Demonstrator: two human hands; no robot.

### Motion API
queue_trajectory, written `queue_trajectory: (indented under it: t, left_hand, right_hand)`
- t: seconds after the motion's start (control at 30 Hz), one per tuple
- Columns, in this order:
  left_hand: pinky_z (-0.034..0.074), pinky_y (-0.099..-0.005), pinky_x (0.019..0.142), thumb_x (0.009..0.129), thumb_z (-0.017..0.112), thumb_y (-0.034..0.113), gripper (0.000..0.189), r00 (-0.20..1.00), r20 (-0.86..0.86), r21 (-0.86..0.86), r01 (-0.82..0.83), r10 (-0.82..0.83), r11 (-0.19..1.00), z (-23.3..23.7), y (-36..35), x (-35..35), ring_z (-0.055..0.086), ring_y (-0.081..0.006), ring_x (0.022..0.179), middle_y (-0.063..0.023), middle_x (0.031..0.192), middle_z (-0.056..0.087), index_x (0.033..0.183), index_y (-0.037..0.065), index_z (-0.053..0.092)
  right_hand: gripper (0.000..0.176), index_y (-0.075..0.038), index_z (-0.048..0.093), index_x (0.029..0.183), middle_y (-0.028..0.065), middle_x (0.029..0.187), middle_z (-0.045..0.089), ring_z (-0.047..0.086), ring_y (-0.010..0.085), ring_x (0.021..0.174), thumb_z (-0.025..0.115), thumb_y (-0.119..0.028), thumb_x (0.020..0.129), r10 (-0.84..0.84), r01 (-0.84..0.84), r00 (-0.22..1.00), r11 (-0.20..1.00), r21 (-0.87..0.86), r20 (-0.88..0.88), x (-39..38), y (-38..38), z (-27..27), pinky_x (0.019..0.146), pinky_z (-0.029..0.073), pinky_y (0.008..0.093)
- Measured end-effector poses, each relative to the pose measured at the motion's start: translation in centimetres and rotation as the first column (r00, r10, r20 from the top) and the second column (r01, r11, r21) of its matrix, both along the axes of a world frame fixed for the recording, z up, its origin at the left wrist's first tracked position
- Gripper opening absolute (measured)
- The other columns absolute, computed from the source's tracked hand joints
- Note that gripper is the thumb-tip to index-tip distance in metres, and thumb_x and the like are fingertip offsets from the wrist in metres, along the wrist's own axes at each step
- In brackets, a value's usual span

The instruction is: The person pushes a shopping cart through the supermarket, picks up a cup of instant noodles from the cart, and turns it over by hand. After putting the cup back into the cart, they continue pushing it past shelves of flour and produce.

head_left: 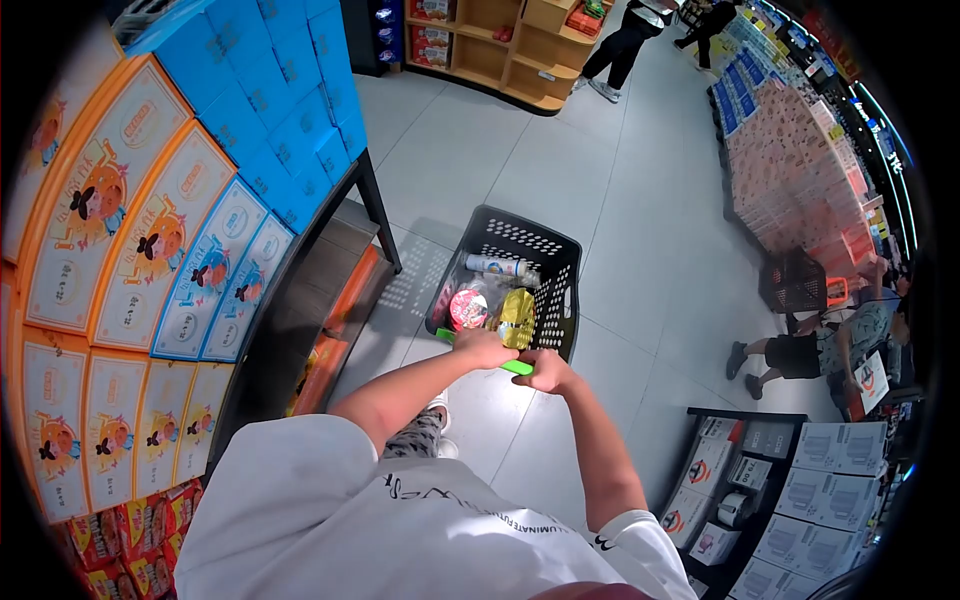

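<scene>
My left hand (483, 348) and my right hand (545, 370) are both wrapped round the green handle (517, 367) of a black shopping basket (568, 262), side by side near its middle. The basket is in front of my legs, over the tiled floor. Inside it lie a white and blue cylindrical container (495, 265), a round tub with a pink and white lid (468, 309) and a shiny yellow packet (516, 318). Some clear plastic shows among them. The lower parts of these goods are hidden by the basket's front and my hands.
Stacked orange and white boxes (140, 240) and blue boxes (270, 90) rise close on my left. A dark display stand (375, 215) juts out there. Wooden shelves (490, 50) stand ahead. A person with a basket (830, 340) is at the right, near a stand of boxed goods (820, 500).
</scene>
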State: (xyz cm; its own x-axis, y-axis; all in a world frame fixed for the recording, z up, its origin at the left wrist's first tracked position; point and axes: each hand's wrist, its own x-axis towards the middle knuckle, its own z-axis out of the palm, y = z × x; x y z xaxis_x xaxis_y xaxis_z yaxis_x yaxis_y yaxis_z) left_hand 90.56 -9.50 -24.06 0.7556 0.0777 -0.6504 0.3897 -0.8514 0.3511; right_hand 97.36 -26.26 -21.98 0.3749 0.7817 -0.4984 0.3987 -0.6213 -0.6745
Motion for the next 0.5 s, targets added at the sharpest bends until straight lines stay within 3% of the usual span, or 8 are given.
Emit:
queue_trajectory:
  t: [0.1,0.17,0.3,0.4,0.5]
  left_hand:
    - [0.048,-0.0397,0.071,0.081,0.038,0.062,0.066,0.998,0.055,-0.031,-0.002,0.004,1.000,0.1,-0.1,1.4,0.065,-0.0268,0.086,-0.0127,0.090,0.068,0.086,0.006,0.071]
    - [0.048,-0.0398,0.069,0.082,0.038,0.063,0.068,0.990,0.131,-0.008,-0.048,0.049,0.999,-0.1,-0.5,1.9,0.066,-0.0273,0.083,-0.0147,0.087,0.068,0.083,0.004,0.071]
    - [0.049,-0.0431,0.073,0.083,0.038,0.063,0.069,0.982,0.139,-0.123,-0.109,0.126,0.986,-0.1,-0.8,3.1,0.065,-0.0331,0.081,-0.0187,0.084,0.067,0.081,0.001,0.069]
    - [0.050,-0.0450,0.070,0.084,0.038,0.062,0.069,0.959,0.201,-0.188,-0.160,0.198,0.969,0.4,-1.1,3.8,0.065,-0.0357,0.077,-0.0206,0.079,0.066,0.076,0.000,0.068]
    - [0.050,-0.0450,0.069,0.085,0.038,0.061,0.069,0.955,0.185,-0.228,-0.189,0.233,0.955,0.8,-1.2,4.7,0.065,-0.0362,0.076,-0.0210,0.078,0.066,0.077,0.000,0.068]
  right_hand:
    - [0.042,-0.007,0.067,0.098,0.0136,0.088,0.068,0.064,0.0270,0.079,0.073,-0.027,0.062,-0.011,0.006,0.998,0.997,0.074,0.058,2.3,-0.3,-2.0,0.074,0.050,0.0350]
    - [0.041,-0.008,0.067,0.098,0.0134,0.088,0.068,0.064,0.0278,0.079,0.071,-0.026,0.062,0.072,-0.073,0.993,0.997,0.010,0.095,3.7,0.1,-1.2,0.074,0.050,0.0358]
    - [0.033,-0.009,0.066,0.086,0.0127,0.082,0.067,0.063,0.0327,0.080,0.069,-0.031,0.061,0.185,-0.157,0.963,0.976,-0.148,0.195,6.2,0.3,-1.5,0.072,0.051,0.0398]
    - [0.034,-0.010,0.066,0.085,0.0129,0.081,0.067,0.062,0.0335,0.079,0.068,-0.034,0.061,0.258,-0.225,0.930,0.963,-0.150,0.261,7.7,0.3,-1.5,0.071,0.051,0.0412]
    - [0.034,-0.016,0.068,0.088,0.0116,0.086,0.067,0.063,0.0319,0.083,0.067,-0.038,0.063,0.318,-0.247,0.914,0.928,-0.279,0.251,9.2,1.0,-0.6,0.075,0.051,0.0417]
